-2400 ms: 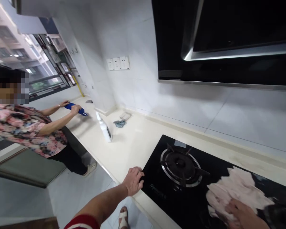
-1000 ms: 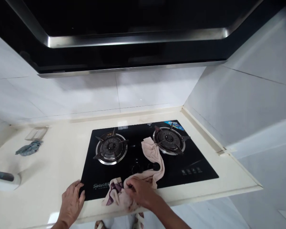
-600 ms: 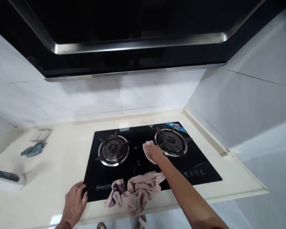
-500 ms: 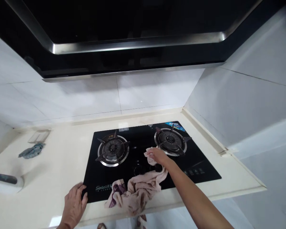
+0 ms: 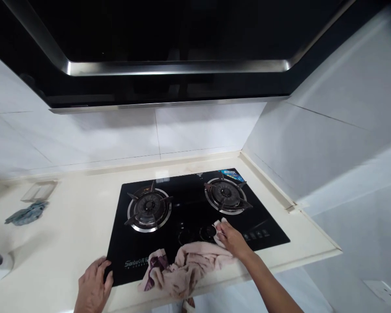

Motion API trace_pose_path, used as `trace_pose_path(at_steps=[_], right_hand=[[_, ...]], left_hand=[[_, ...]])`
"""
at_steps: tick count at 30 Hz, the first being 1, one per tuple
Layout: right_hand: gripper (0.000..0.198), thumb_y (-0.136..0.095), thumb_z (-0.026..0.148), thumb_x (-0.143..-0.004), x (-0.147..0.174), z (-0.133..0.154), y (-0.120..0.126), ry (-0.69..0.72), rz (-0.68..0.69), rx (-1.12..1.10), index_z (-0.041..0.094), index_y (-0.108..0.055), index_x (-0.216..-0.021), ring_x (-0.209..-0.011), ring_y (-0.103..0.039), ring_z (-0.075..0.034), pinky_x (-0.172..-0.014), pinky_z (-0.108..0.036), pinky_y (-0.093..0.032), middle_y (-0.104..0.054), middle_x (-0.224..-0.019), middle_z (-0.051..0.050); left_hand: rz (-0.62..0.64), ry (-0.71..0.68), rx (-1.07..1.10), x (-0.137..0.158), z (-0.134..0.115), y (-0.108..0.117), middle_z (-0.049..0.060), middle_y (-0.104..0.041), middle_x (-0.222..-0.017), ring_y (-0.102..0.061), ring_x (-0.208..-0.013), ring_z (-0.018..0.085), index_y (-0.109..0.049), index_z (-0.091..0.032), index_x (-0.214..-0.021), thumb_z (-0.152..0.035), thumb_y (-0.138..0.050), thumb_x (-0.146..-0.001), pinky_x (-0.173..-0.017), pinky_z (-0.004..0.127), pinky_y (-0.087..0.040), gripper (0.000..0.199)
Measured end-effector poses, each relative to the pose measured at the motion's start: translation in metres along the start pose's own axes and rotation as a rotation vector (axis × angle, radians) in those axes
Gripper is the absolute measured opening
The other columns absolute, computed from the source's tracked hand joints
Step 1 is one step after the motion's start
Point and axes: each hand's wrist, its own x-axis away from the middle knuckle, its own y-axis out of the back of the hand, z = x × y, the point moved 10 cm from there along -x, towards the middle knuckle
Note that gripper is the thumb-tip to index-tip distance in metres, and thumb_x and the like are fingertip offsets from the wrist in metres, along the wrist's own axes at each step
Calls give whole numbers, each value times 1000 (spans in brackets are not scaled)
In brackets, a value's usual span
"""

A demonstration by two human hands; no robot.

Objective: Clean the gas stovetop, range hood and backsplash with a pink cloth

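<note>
A pale pink towel [image 5: 192, 263] with a dark purple patch lies bunched along the front edge of the black glass gas stove [image 5: 185, 217]. My right hand [image 5: 232, 239] is closed on a fold of this towel, just right of a round control knob [image 5: 208, 233]. The fold touches or hovers just over the glass; I cannot tell which. My left hand [image 5: 93, 282] rests on the counter at the stove's front left corner, fingers stretched out and fingertips at the glass edge. It holds nothing.
Two burners, left [image 5: 149, 208] and right [image 5: 226, 194], carry raised pan supports. A range hood [image 5: 176, 89] hangs low above. On the left counter [image 5: 81, 217] are a grey-blue rag [image 5: 28, 214], a clear tray [image 5: 39, 190] and a white object [image 5: 0, 265]. A wall [image 5: 289, 152] stands at right.
My right hand has drawn the towel fold nearer to me and slightly right, from beside the right burner to beside the knob. My left hand stays at the corner. The view has shifted slightly.
</note>
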Motion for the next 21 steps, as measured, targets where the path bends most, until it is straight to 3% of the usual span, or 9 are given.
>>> trace_pose_path(at_steps=[2,5,9,12,16,18,21], right_hand=[[24,-48,33,-86,12,-11,4,-77,-44,-7,23,-59,-105,-87,-62,-20,-83,-33,-52,-62,-98,-6],[44,-55,40,-83,22,-24,19,-193,-198,95,20,-57,-122,-95,-60,-25,-84,-38,-52,-57,-111,-12],[32,-48,34,-85,24,-15,20,-139,-216,190,19,-68,-104,-92,-57,-28,-89,-43,-47,-59,-100,-13],[30,-46,41,-88,33,-11,19,-108,-147,-59,21,-67,-97,-85,-57,-24,-82,-38,-48,-62,-88,-8],[43,-46,59,-91,38,-21,29,-334,-105,-425,23,-63,-107,-68,-54,-18,-66,-29,-47,-58,-73,1],[44,-48,59,-90,24,-3,34,-296,-122,-430,23,-63,-110,-77,-57,-18,-72,-29,-48,-61,-85,-1],[38,-50,55,-88,-1,33,23,-169,-122,-242,24,-66,-103,-85,-59,-19,-79,-31,-49,-58,-100,-5]], left_hand=[[-3,4,5,0,1,-1,12,-64,-121,-60,-111,27,-59,-22,-110,-41,-37,-95,-88,42,-45,33],[-9,-7,16,0,1,-1,11,-63,-121,-60,-111,27,-59,-23,-111,-41,-39,-94,-89,42,-45,32],[-17,-23,16,0,-1,1,11,-63,-121,-60,-110,27,-59,-22,-111,-41,-39,-94,-87,41,-45,32],[-20,-26,16,-1,-1,2,11,-62,-121,-60,-109,27,-58,-22,-112,-41,-40,-94,-86,42,-45,32],[-7,-18,27,-1,-2,1,11,-63,-121,-60,-109,28,-59,-22,-110,-41,-40,-94,-85,42,-45,31],[0,-10,30,0,-2,0,12,-63,-120,-60,-109,28,-59,-22,-110,-41,-40,-94,-86,42,-45,31],[-1,-3,29,0,-1,0,12,-63,-120,-60,-110,27,-59,-22,-110,-41,-39,-94,-86,42,-45,31]])
